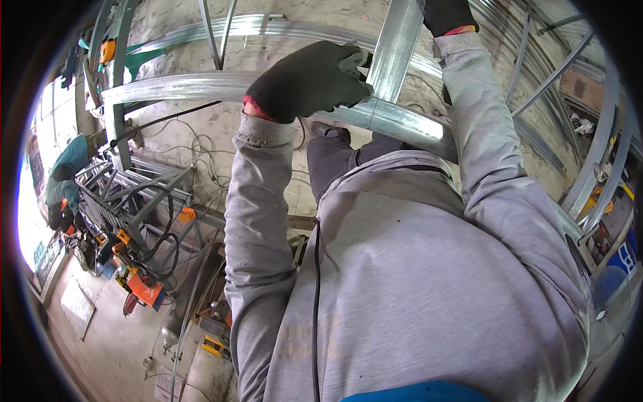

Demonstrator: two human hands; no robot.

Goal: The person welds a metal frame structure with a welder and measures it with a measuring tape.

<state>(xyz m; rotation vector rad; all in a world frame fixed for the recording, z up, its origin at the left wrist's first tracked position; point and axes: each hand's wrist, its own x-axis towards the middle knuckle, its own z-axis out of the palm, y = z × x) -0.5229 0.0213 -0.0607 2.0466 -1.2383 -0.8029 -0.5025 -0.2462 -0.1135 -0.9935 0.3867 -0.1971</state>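
My left hand [311, 82], in a dark glove with a red cuff, rests over a long shiny metal channel [167, 87] that runs across in front of my body. Its fingers curl at the spot where a second, wider metal channel [396, 50] meets the first one and stretches away from me. My right hand [452, 16], gloved the same way, is at the top edge of the view beside that wider channel; its fingers are mostly cut off. Under the joint, the crosswise channel [408, 124] continues to the right, below my right forearm.
Metal frame uprights [119, 87] stand at the left. Beyond them, a rack of metal pieces [144, 194] holds orange and yellow tools [144, 288]. A person [63, 174] bends at far left. Cables [201, 151] lie on the floor. Curved-looking metal bars [599, 154] lie at right.
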